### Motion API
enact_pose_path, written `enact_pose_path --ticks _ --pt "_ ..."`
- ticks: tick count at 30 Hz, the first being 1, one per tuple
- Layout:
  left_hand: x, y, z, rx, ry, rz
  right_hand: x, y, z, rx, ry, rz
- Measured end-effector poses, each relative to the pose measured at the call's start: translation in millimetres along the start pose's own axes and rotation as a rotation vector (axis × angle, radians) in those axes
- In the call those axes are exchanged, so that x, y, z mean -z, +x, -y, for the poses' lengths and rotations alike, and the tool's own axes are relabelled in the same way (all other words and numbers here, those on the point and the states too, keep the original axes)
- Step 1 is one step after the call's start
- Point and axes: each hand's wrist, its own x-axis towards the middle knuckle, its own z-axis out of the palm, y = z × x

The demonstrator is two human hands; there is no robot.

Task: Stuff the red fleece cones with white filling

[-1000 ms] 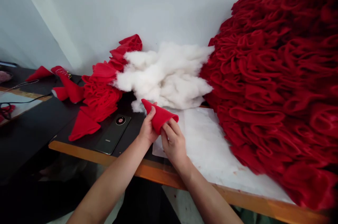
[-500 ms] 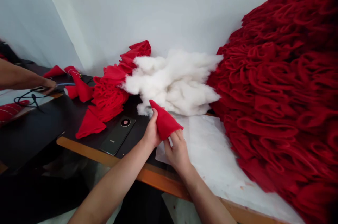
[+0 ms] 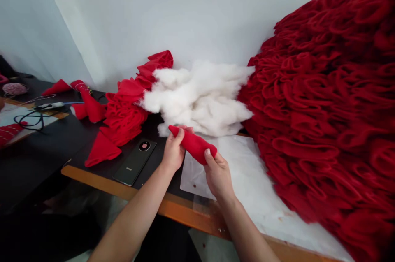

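Red ruffled fabric (image 3: 321, 101) heaps over the right of the table (image 3: 182, 208), with a mound of white stuffing (image 3: 197, 99) just beside it and a phone (image 3: 134, 161) lying nearer the table edge. Above a white sheet (image 3: 243, 179), both hands grasp a narrow red fabric cone (image 3: 194, 144) in the air: the left hand (image 3: 174, 151) near its tip, the right hand (image 3: 217, 175) at its wide end.

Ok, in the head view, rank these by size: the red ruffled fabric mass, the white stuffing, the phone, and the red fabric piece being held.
1. red ruffled fabric mass
2. white stuffing
3. Unsure: the phone and the red fabric piece look similar, and the piece is nearer the camera, so I won't rank them.
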Motion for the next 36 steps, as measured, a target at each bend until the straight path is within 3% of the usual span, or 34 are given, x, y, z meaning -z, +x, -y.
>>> enact_pose_path --ticks 5,12,17,20,24,27,32,36 --pt "4.5 8.1 -8.5 -0.013 -0.077 -0.038 -2.9 0.5 1.9 -0.038 0.038 0.014" --pt "-0.6 -6.5 7.2 0.060 0.077 0.128 -1.5 1.0 2.3 -0.060 0.125 -0.016" --pt "2.0 -2.8 9.4 0.076 0.015 0.011 -2.1 -1.5 3.4 -0.141 0.171 0.093" --pt "3.6 -0.2 7.3 0.089 -0.017 -0.038 -2.0 -1.1 2.4 -0.140 0.134 0.093" --pt "2.6 -4.3 6.7 0.087 -0.015 0.080 -0.9 0.4 3.1 -0.094 0.112 0.078" --pt "2.1 -8.2 6.7 0.102 0.015 0.156 -0.3 -0.6 5.9 -0.069 0.105 0.150" --pt "2.9 -9.0 3.0 0.156 -0.049 0.162 1.5 -4.4 7.0 -0.055 -0.089 0.351" --pt "1.6 -10.4 1.7 0.218 -0.085 0.169 3.5 -6.1 4.5 0.074 -0.352 0.433"
